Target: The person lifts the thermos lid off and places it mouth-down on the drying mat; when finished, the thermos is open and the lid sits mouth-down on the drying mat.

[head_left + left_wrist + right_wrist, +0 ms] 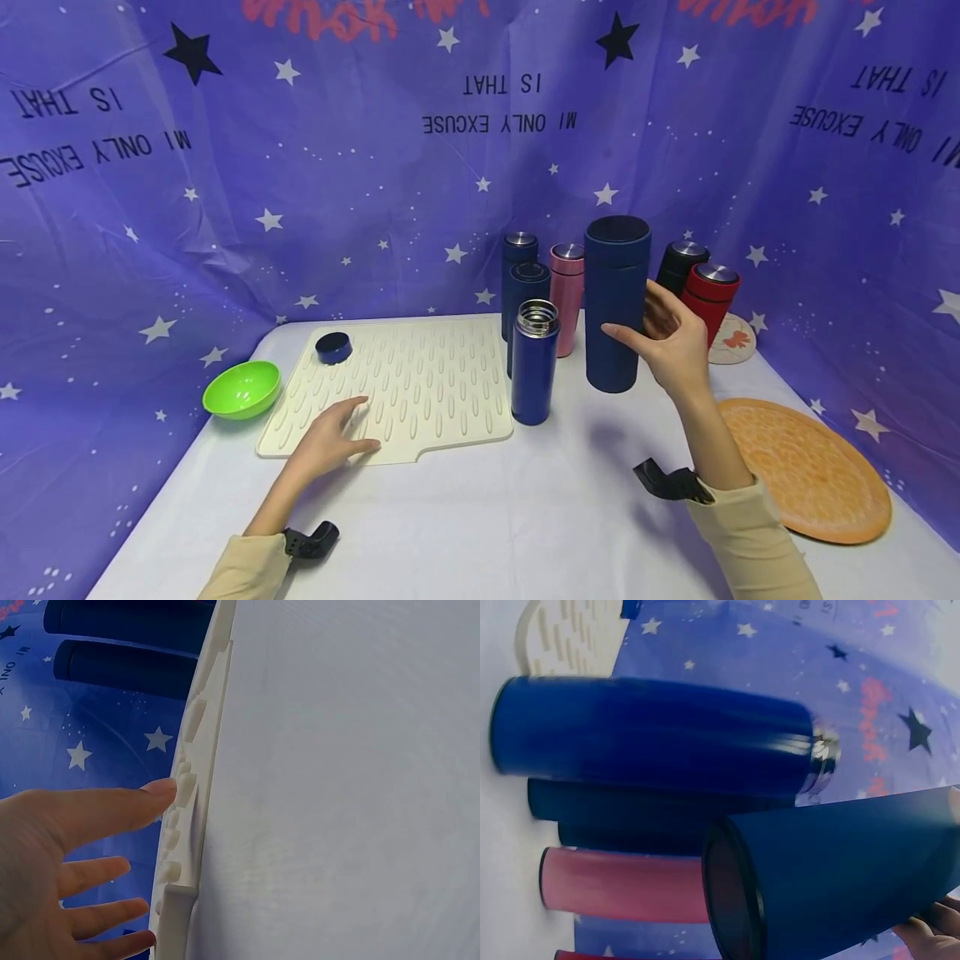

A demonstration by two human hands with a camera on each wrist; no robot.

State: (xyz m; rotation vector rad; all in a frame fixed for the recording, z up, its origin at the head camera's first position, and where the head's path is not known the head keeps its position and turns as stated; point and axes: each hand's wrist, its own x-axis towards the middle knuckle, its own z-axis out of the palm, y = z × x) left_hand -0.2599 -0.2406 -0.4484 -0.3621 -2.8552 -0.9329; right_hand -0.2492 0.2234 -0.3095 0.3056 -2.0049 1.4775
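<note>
My right hand (675, 342) grips a large dark blue vacuum flask (617, 308) by its side and holds it upright above the table; its base (735, 892) shows in the right wrist view. Left of it stands a shiny blue flask (533, 367) without its lid, its steel neck bare. A blue lid (333, 347) lies on the cream drying mat (435, 383). Over the mat's front left part hovers my left hand (330, 437), fingers spread and nothing in them. The left wrist view shows that hand (45, 855) beside the mat's edge.
Behind the lidless flask stand two dark blue flasks (521, 250) and a pink one (567, 292). Black (678, 265) and red (708, 296) flasks are right of the held one. A green bowl (242, 390) sits left; an orange round mat (810, 471) and a pale coaster (731, 342) lie right.
</note>
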